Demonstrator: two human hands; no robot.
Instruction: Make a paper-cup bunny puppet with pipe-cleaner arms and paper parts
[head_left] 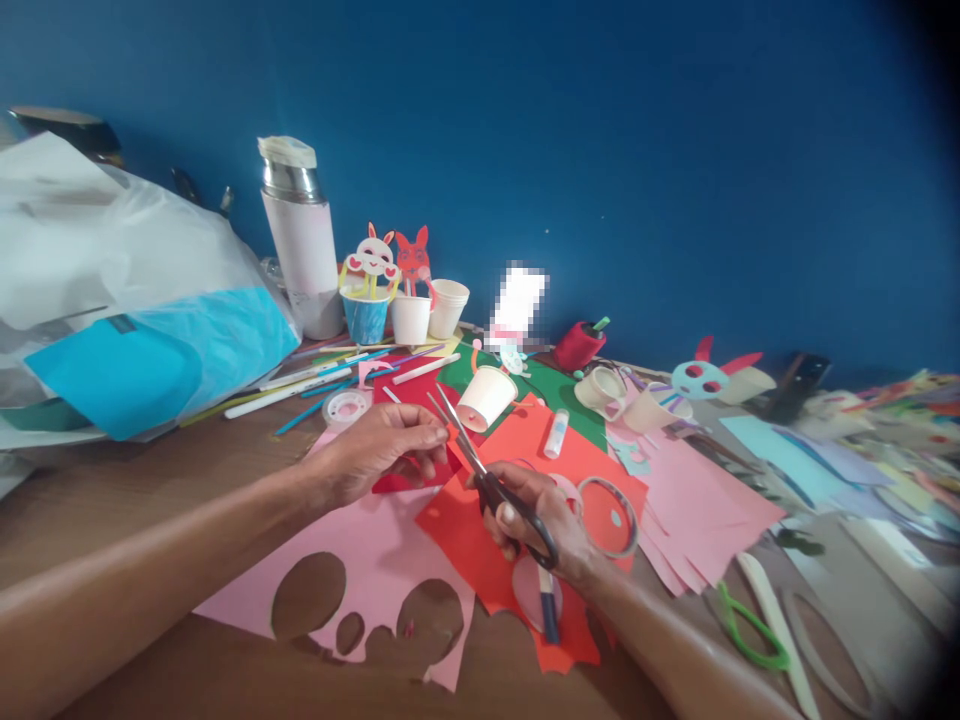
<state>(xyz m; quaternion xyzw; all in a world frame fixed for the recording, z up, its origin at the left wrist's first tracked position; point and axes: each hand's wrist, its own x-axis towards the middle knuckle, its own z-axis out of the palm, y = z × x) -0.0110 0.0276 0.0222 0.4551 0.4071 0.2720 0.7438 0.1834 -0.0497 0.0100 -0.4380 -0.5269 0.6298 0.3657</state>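
Over the middle of the table, my right hand [532, 505] grips black-handled scissors [480, 465], their blades slightly parted and pointing up and to the left. My left hand [397, 445] is closed in a pinch on a small orange-red paper piece [453, 428], right beside the blades. Whether the blades touch that piece I cannot tell. Below the hands lie an orange paper sheet [457, 525] and a pink paper sheet [382, 530] with round holes cut out. A white paper cup [487, 397] lies tilted just beyond the scissors.
A glue stick [556, 434] and a tape roll [626, 515] lie on the orange sheet. Behind stand paper cups with animal faces [367, 315] and a tall flask [304, 250]. A plastic bag [135, 270] fills the left. Pink sheets [712, 500] and green-handled scissors [754, 635] lie right.
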